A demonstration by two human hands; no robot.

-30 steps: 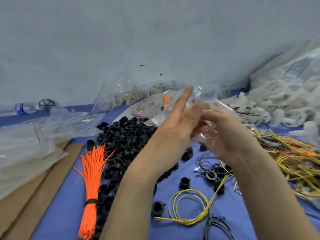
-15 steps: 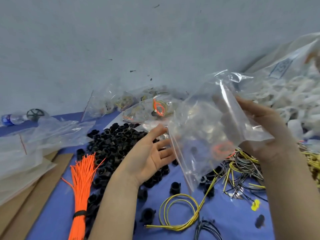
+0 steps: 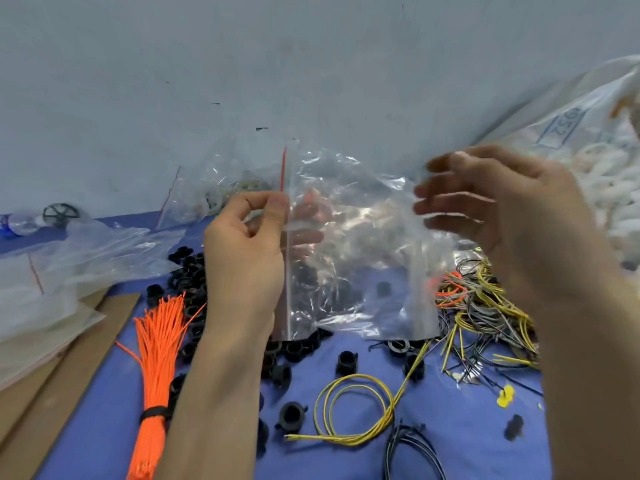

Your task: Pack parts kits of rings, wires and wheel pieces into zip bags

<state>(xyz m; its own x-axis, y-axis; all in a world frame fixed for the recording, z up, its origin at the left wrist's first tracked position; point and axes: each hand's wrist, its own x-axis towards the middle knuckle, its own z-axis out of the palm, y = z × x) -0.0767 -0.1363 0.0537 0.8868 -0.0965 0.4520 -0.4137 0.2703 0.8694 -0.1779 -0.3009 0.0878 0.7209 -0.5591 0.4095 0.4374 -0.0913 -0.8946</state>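
My left hand (image 3: 242, 265) pinches the zip edge, marked by a red line, of an empty clear zip bag (image 3: 353, 258) held up over the blue table. My right hand (image 3: 519, 216), blurred, has its fingers stretched out at the bag's opposite edge; whether they touch it is unclear. Below the bag lie a pile of black rings (image 3: 188, 271), a tied bundle of orange wires (image 3: 156, 358), a coiled yellow wire (image 3: 356, 407) and a tangle of yellow and grey wires (image 3: 485, 306). A big bag of white wheel pieces (image 3: 602, 181) sits at the right.
Filled kit bags (image 3: 214, 192) lean against the wall behind. Clear empty bags (image 3: 52, 271) lie stacked at the left over cardboard (image 3: 69, 341). A black wheel (image 3: 60, 213) and a water bottle (image 3: 17, 221) stand far left. Black wires (image 3: 412, 448) lie near the front edge.
The bag was held only by my right hand; now my left hand has come up and pinched its zip edge, and my right hand has let its fingers out at the other side.
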